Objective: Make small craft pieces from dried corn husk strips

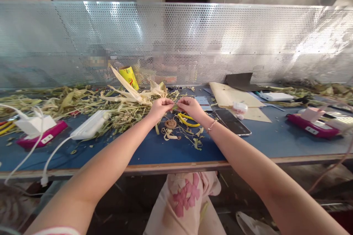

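My left hand and my right hand meet above the middle of the blue table, both closed in a pinch. Between their fingertips shows a small green plant strip, mostly hidden by the fingers. Just below lies a round brown coiled piece. A tool with yellow handles rests under my right hand, its working end hidden. Curled pale plant scraps lie nearer to me. Left of my left hand spreads a heap of dried stalks and husks.
A yellow tube stands behind the heap. Right of my hands are a phone, brown paper and a white earphone case. Pink power strips with cords lie at both sides. A perforated metal screen closes the back.
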`<control>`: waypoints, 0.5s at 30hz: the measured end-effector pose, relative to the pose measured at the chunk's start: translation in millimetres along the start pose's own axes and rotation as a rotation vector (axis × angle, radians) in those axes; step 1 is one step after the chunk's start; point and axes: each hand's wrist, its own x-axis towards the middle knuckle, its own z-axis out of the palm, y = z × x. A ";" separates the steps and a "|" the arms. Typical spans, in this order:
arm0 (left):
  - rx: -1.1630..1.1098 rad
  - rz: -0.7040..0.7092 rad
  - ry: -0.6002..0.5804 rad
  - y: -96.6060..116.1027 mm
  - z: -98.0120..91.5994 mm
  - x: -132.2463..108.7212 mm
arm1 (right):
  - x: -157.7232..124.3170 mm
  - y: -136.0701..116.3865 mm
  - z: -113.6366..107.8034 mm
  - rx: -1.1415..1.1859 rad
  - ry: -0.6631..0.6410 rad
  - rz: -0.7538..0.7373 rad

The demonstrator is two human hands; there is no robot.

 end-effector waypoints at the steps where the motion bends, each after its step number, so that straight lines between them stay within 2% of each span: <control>1: 0.010 0.012 0.004 0.0 -0.2 0.2 | -0.4 -0.6 0.4 0.021 -0.008 0.021; 6: 0.038 0.032 -0.001 1.3 0.4 -0.6 | -0.1 -1.2 0.7 0.081 -0.007 0.044; 12: -0.007 -0.064 -0.012 1.8 0.7 -1.9 | -0.8 0.0 -0.3 0.082 -0.017 0.009; 15: 0.002 -0.059 -0.008 0.5 0.2 -0.6 | -1.5 0.5 -0.9 0.043 -0.020 -0.009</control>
